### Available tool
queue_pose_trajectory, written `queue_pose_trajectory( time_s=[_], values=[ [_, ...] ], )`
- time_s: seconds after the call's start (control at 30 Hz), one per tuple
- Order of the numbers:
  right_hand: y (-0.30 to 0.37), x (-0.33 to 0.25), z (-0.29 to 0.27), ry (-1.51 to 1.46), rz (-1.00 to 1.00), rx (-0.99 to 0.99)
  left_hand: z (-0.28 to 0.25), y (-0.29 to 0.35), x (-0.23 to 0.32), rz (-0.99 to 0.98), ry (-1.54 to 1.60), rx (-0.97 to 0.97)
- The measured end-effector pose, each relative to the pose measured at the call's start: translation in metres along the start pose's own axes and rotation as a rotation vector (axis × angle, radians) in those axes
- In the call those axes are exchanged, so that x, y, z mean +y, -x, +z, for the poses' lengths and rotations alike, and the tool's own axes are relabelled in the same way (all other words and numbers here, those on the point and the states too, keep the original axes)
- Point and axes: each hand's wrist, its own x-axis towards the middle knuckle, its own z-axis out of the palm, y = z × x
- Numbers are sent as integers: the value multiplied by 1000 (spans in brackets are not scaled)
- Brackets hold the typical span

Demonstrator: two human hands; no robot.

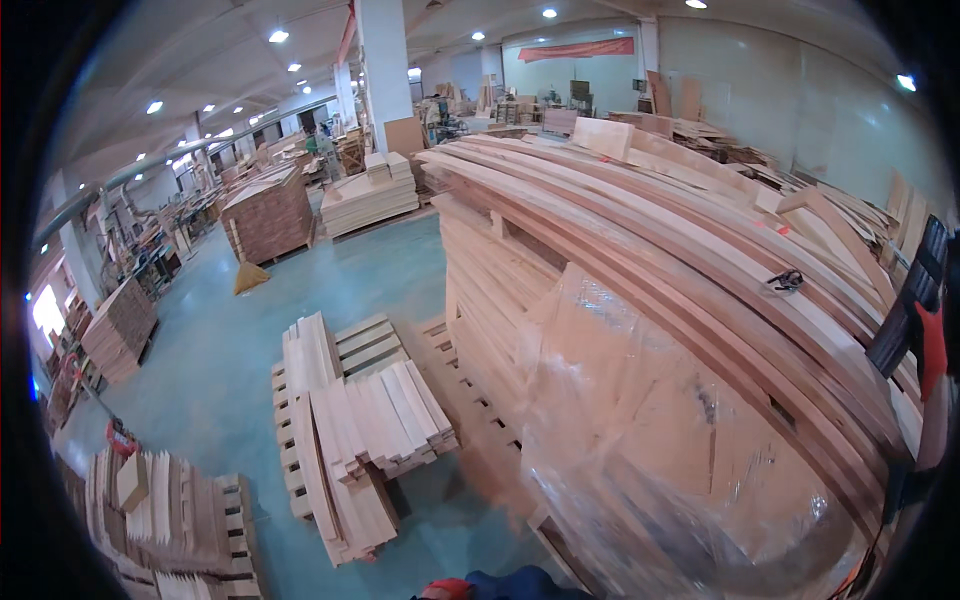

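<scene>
Neither of my hands shows plainly. At the bottom edge a patch of red and dark blue cloth (510, 583) is cut off, and I cannot make out what it belongs to. Close by on the right rises a tall stack of long wooden boards (690, 250). A small black object (786, 281), too small to name, lies on its top boards. Clear plastic wrap (640, 420) covers the stack's near side. At the right rim stands a dark object with a red part (930, 340), its kind unclear.
Short planks (380, 420) lie on a slatted pallet (290, 440) left of the stack. More cut wood (170, 510) stands at the lower left. Beyond the blue-green floor (350, 270) are a broom (248, 275), a large wood pile (268, 215), stacked panels (370, 195) and a white pillar (383, 70).
</scene>
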Motion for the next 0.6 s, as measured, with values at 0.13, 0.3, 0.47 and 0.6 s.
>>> queue_pose_trajectory(
  time_s=[0.13, 0.3, 0.47, 0.6],
  values=[
    [-6, 28, -7, 44, -68, 10, 2, -7, -12, 100, 215, 58],
    [-11, 63, 3, 75, -173, 17, 2, -20, -25, 184, 164, 180],
    [1, 56, -27, 195, -281, 79, -11, -17, 5, 186, -222, -2],
    [21, 32, 16, 277, -240, 96, -13, -4, -48, 131, 315, 144]
  ],
)
